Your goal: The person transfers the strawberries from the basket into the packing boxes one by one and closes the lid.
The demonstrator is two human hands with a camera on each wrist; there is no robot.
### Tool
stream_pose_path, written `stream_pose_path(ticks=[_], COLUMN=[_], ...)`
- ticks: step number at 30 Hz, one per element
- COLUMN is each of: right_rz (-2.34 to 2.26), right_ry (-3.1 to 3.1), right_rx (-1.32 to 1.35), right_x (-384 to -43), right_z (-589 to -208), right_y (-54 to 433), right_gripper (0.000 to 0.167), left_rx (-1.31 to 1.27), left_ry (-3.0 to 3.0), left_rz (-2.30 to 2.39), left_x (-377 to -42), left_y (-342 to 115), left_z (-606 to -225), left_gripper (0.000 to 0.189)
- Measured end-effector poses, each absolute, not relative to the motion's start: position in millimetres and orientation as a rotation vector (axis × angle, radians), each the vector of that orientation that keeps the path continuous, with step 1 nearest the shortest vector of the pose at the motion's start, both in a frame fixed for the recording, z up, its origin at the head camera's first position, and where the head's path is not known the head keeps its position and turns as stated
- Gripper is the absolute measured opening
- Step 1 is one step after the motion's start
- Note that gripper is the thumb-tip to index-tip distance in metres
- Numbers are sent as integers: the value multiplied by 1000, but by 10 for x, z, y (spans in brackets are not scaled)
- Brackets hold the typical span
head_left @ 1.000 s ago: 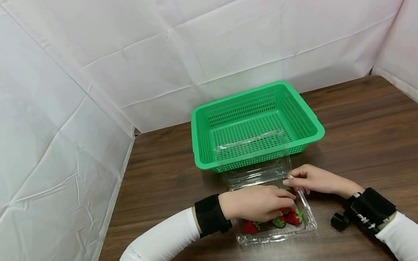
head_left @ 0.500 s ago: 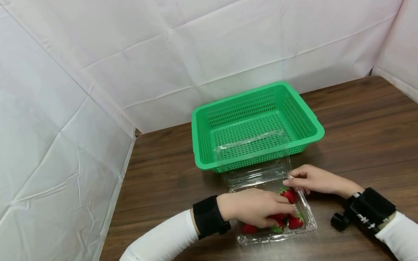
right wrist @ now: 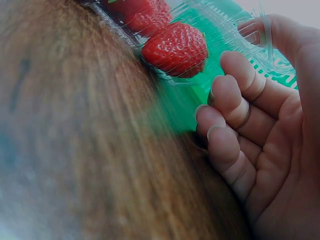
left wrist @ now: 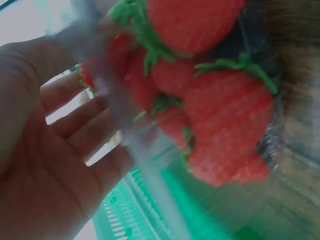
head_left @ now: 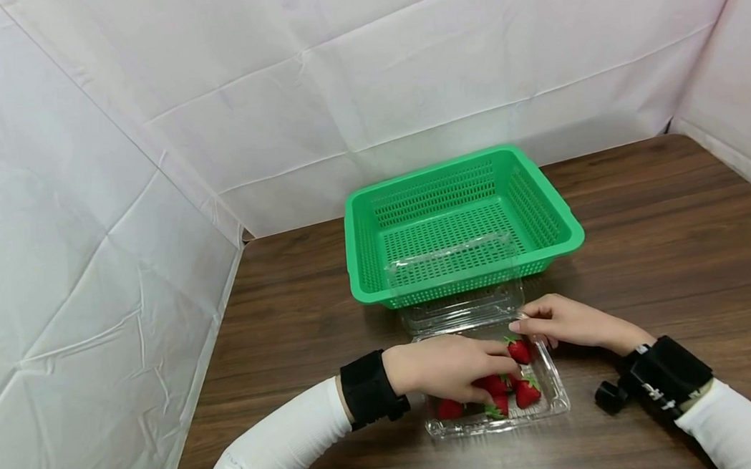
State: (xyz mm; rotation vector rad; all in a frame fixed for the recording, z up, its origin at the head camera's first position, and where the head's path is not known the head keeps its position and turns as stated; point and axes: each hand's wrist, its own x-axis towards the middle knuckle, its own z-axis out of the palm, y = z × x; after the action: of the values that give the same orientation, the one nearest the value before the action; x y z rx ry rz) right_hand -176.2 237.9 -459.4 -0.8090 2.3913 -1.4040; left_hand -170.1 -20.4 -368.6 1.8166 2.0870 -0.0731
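A clear plastic clamshell container (head_left: 468, 428) stands on the table with its lid raised and several red strawberries inside. My left hand (head_left: 444, 365) reaches over it from the left, fingers spread and fairly straight among the fruit. Strawberries (left wrist: 230, 115) show large through the plastic wall in the left wrist view; some fingertips are hidden. One strawberry (head_left: 491, 384) lies between the thumb and fingers. At the container's far right corner, my right hand (head_left: 568, 321) pinches the rim, thumb on top. A strawberry (right wrist: 177, 50) rests against the near wall in the right wrist view.
Just behind the container is a green perforated plastic basket (head_left: 364, 264); the upright clear lid (head_left: 461, 319) overlaps its front edge. All this stands on a dark wooden table (head_left: 289, 304). White cloth walls (head_left: 404, 68) enclose the back and sides.
My left hand has drawn slightly to the left and shifted strawberries in the container. One strawberry near the right hand is now uncovered. The right hand stays at the corner.
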Motion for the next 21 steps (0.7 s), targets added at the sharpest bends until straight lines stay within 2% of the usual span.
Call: stream_pose_path(ticks=[12, 21], right_rz=[-1400, -1404], right_ry=[2390, 2386], right_rx=[-809, -814], right_x=[-1773, -1769], right_z=[-4601, -4601], right_y=[2382, 2389], right_gripper=[36, 34], left_rx=[1761, 1866], left_ry=[2150, 2293], left_rz=[-107, 131], left_x=[-1703, -1721], left_y=[-244, -477], left_z=[-3673, -3609], left_gripper=[51, 33])
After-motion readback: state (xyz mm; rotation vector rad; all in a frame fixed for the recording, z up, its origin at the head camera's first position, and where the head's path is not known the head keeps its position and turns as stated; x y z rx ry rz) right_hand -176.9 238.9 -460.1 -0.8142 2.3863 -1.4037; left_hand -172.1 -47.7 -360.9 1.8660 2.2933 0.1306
